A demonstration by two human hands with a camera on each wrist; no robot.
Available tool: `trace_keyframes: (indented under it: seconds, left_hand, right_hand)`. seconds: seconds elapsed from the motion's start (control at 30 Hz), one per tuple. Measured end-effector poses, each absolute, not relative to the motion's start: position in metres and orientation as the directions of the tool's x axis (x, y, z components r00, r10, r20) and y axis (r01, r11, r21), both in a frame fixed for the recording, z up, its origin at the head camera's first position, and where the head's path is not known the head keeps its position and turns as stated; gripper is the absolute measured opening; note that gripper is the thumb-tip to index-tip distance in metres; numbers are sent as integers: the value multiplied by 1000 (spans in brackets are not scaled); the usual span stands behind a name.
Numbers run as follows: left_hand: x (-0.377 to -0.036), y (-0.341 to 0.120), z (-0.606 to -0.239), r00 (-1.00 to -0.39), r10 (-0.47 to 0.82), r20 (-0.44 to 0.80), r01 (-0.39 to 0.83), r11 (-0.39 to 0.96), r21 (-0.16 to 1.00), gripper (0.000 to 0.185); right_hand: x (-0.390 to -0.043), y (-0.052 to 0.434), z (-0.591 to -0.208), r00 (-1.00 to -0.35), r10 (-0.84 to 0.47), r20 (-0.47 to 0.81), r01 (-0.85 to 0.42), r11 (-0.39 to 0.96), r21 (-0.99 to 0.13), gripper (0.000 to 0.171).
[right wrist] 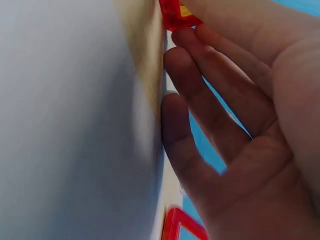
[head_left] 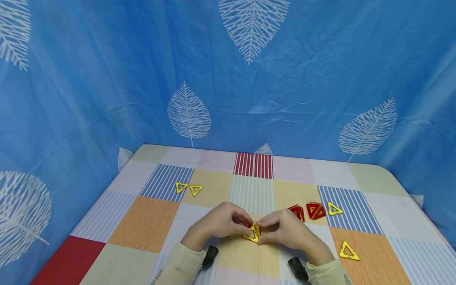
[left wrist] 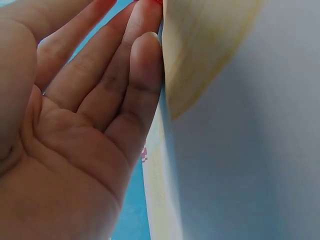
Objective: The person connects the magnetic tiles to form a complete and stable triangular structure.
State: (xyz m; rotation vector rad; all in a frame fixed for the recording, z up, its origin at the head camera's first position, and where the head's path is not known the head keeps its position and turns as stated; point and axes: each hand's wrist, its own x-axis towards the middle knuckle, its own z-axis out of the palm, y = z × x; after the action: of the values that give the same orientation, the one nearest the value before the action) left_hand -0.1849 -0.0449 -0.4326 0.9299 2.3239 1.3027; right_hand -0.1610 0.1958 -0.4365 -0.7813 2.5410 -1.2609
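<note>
In the head view, a small yellow triangular tile (head_left: 251,239) with an open middle is near the front centre of the table. From its left side my left hand (head_left: 221,222) pinches it between thumb and fingertips. My right hand (head_left: 290,232) grips the piece from the other side, and the two sets of fingertips nearly meet. A second yellow piece seems to stand against it, but the fingers partly hide this. In the right wrist view, a red translucent edge (right wrist: 172,19) shows by the fingertips. The left wrist view shows mostly the palm and loosely bent lower fingers.
Red triangular tiles (head_left: 316,211) lie beyond the right hand, beside another red group (head_left: 298,211) partly behind it. Yellow triangles lie at the right (head_left: 350,257) and back left (head_left: 196,186). A patchwork cloth covers the table; a blue leaf-print curtain (head_left: 303,118) hangs behind.
</note>
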Motion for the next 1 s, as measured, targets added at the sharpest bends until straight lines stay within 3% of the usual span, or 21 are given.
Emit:
trace_keyframes:
  seconds: [0.27, 0.43, 0.67, 0.87, 1.0]
  left_hand:
    - [-184, -43, -431, -741, 670, 31, 356, 354, 865, 14]
    - [-184, -43, -430, -740, 672, 24, 359, 364, 859, 17]
    - [-185, -44, -429, -742, 671, -2, 351, 390, 851, 36]
    - [-184, -47, -428, -707, 706, -27, 366, 399, 841, 52]
    - [-184, -50, -427, -701, 712, -39, 381, 421, 823, 50]
  right_hand:
    - [-161, 193, -435, -833, -547, 85, -410, 507, -758, 12]
    - [-161, 195, -435, -829, -555, 70, -406, 512, -757, 16]
    - [-161, 196, -432, -830, -555, 52, -405, 537, -740, 28]
    - [-163, 196, -432, -813, -578, 75, -433, 512, -742, 19]
    - [-164, 197, -432, -806, -585, 86, -439, 493, -751, 13]
